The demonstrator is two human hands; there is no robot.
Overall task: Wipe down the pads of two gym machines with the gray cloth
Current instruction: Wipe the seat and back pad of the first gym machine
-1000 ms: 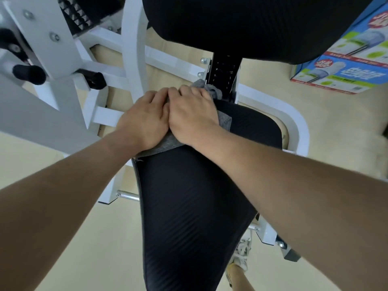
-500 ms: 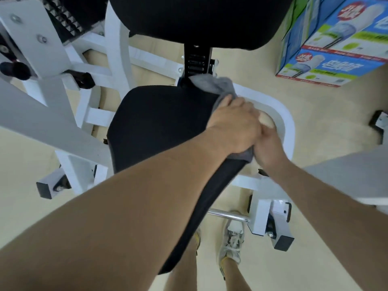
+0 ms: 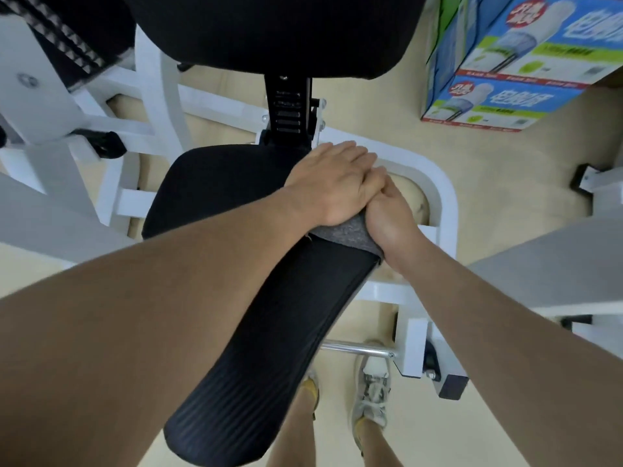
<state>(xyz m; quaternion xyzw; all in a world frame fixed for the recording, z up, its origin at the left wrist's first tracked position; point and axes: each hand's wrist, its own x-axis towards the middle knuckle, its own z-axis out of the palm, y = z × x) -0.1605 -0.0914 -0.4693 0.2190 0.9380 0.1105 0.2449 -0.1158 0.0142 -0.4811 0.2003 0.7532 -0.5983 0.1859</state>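
The gray cloth (image 3: 347,234) lies over the right rear edge of the long black seat pad (image 3: 256,298) of a white gym machine. My left hand (image 3: 333,183) lies flat on top of the cloth with straight fingers and presses it onto the pad. My right hand (image 3: 391,217) sits at the pad's right side edge, holding the cloth against it. Its bent fingers are tucked partly under my left hand. Only a strip of cloth shows between the two wrists. The black back pad (image 3: 269,35) hangs above and behind the seat.
The machine's white frame (image 3: 441,197) curves round the seat's right side, with more white beams and a weight stack (image 3: 67,45) at left. Blue printed boxes (image 3: 505,72) stand on the floor at upper right. A chrome bar (image 3: 354,349) and my shoes (image 3: 372,392) are below the seat.
Both hands and the cloth slid from the seat's rear left to its right rear edge. My left hand has flattened out over the cloth, and less cloth shows now.
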